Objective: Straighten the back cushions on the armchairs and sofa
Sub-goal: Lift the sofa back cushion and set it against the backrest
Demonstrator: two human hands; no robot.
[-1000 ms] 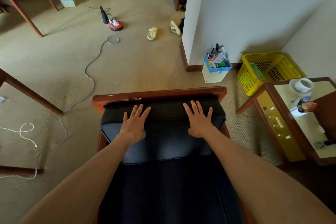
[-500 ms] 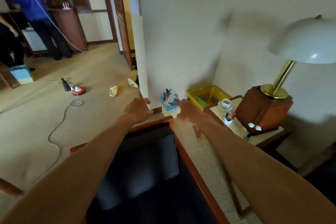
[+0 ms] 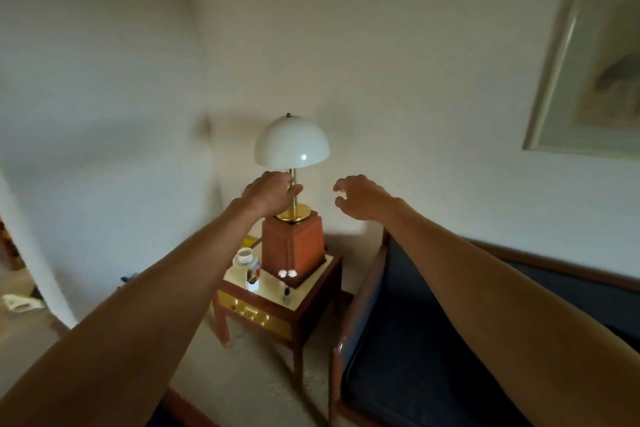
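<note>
A dark-cushioned seat with a wooden frame (image 3: 408, 340) fills the lower right; its dark back cushion (image 3: 571, 291) runs along the right wall, partly hidden by my right forearm. Both my arms reach forward in the air, touching nothing. My left hand (image 3: 270, 192) hovers in front of the lamp stem with its fingers loosely curled and holds nothing. My right hand (image 3: 360, 196) hangs above the seat's near wooden corner, fingers apart and bent, empty.
A wooden side table (image 3: 277, 305) stands in the corner between my arms, carrying a white-domed lamp (image 3: 292, 142) on a brown block base, a cup on a saucer (image 3: 245, 255) and small items. A framed picture (image 3: 595, 73) hangs on the right wall. Beige carpet lies below.
My view has swung right, from the first armchair to the corner table and another dark seat. Both hands lifted off that chair's back cushion and now hang in the air.
</note>
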